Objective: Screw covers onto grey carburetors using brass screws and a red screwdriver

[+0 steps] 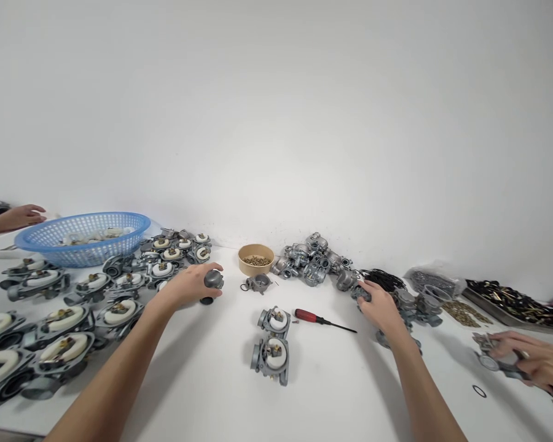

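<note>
My left hand (193,283) is closed around a grey metal carburetor (214,280), its domed side up, just above the table beside the left group. To the right, my right hand (376,301) has its fingers closed on another grey carburetor (360,293) at the edge of the heap; the palm hides part of it. Between my hands lie two carburetor bodies with white floats, a nearer one (273,357) and a farther one (275,320). A red-handled screwdriver (306,315) rests at their right. Behind them sits a small grey float bowl (258,282) with a black ring.
Carburetors with white floats (64,319) crowd the left, near a blue basket (142,222). At the back stand a cardboard tub (256,266) of brass parts and a carburetor pile (314,261). Black rings (381,279) lie rightward. Co-workers' hands (534,356) work at right and far left.
</note>
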Action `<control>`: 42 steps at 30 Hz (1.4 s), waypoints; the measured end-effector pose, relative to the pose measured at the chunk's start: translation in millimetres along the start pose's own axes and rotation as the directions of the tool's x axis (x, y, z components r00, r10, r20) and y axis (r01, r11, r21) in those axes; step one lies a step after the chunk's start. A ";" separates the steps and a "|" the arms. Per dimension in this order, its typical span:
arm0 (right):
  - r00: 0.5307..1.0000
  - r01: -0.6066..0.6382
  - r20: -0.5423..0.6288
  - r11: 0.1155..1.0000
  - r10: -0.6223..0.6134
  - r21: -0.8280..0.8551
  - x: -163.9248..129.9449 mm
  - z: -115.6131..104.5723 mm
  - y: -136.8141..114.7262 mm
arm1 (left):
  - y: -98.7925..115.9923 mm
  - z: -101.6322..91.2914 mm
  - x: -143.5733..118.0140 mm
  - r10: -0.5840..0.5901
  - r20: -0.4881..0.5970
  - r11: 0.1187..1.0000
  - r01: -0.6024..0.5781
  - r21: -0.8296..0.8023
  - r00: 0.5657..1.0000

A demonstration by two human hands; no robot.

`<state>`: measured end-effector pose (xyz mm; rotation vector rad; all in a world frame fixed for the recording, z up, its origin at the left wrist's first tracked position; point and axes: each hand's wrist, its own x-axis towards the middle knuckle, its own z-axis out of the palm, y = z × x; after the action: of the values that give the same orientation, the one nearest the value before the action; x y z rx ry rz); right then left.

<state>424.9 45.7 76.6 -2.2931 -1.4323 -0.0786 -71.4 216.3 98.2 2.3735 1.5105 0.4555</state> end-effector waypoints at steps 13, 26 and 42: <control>0.731 0.510 -0.608 0.840 -0.310 0.185 -40.7 -7.6 -74.3 | 41.3 -3.5 -11.3 0.128 -0.104 0.991 -0.123 0.052 0.986; 0.596 0.798 -0.498 0.533 -0.630 0.281 -90.4 27.5 -165.6 | 157.8 38.5 -44.0 0.073 -0.497 0.726 -0.388 -0.568 0.864; 0.532 0.749 -0.643 0.660 -0.551 0.055 -75.1 19.4 -149.3 | 168.7 52.5 -65.2 0.512 -0.360 0.503 -0.612 -0.611 0.780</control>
<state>257.0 45.4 87.9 -1.1576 -1.7086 -0.6647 62.2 84.3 111.8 2.1161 0.3495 1.1296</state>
